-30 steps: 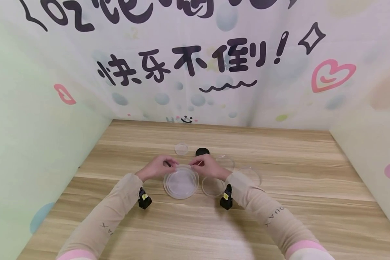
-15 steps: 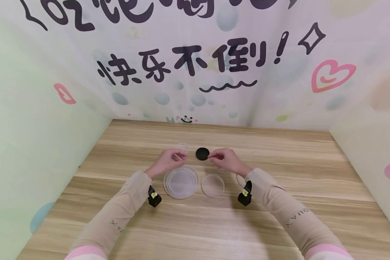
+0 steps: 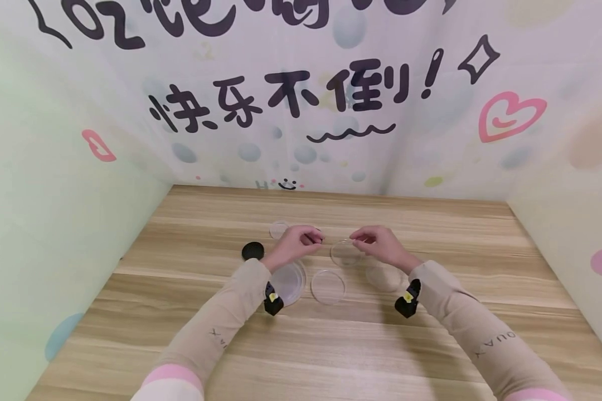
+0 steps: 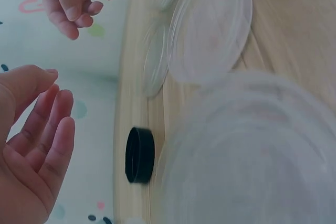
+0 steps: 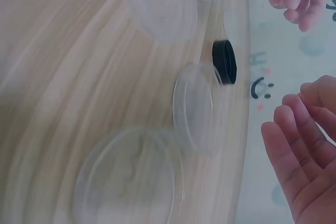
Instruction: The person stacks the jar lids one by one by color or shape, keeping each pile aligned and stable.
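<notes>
In the head view my left hand [image 3: 298,243] hovers over the middle of the table, its fingers loosely bent and nothing between them. A black round lid [image 5: 224,62], mostly hidden behind that hand in the head view, lies on the table. Another black lid [image 3: 253,250] rests by my left wrist. My right hand [image 3: 381,245] hangs above a clear round lid [image 3: 345,254], fingers loosely curved and holding nothing. In both wrist views the hands appear apart from the lids. Below my left wrist lie nested clear round lids [image 3: 291,281], partly covered by the sleeve.
A clear lid [image 3: 328,287] lies between the nested ones and the right arm. Another clear lid [image 3: 383,278] sits beneath my right wrist, and a small clear disc [image 3: 278,229] lies farther back. A printed cloth wall [image 3: 291,156] rises behind the wooden table [image 3: 301,356].
Both hands have moved rightward from the nested clear lids. The left hand now covers the middle black lid, while the left black lid has come into view. The lids appear unmoved.
</notes>
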Demonstrator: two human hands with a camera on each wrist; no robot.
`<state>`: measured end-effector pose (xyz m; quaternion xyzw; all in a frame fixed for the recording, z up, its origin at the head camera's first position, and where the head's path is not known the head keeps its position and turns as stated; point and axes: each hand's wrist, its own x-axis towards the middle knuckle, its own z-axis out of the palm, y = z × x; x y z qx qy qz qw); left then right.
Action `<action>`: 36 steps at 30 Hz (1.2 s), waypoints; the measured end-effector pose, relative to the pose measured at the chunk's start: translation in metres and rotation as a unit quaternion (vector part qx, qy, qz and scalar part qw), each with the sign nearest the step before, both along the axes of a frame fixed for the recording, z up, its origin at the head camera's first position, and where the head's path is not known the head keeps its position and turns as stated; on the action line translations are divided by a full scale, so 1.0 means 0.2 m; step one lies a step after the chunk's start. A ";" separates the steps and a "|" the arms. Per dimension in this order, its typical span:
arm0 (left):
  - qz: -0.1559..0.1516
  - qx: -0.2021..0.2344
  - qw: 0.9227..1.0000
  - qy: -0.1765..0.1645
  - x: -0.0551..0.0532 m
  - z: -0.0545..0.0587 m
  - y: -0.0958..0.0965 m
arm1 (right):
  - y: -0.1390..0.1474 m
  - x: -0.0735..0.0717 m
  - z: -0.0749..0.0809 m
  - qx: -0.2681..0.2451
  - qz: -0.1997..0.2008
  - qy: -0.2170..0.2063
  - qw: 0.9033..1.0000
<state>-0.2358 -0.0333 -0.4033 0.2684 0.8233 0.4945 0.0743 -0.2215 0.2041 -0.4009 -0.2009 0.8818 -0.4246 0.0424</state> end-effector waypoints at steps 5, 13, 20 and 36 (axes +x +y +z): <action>0.005 -0.009 1.000 -0.004 -0.01 -0.01 0.12 | 0.08 0.02 0.00 -0.001 -0.010 -0.007 1.000; -0.010 -0.016 1.000 -0.004 -0.02 0.00 0.29 | 0.18 0.04 -0.02 -0.005 -0.033 -0.006 0.999; -0.028 -0.019 0.999 -0.020 -0.01 -0.05 0.41 | 0.28 0.07 -0.04 -0.020 -0.058 -0.029 0.998; -0.046 -0.039 0.998 -0.021 0.02 -0.18 0.58 | 0.39 0.11 -0.17 -0.011 -0.099 -0.049 0.994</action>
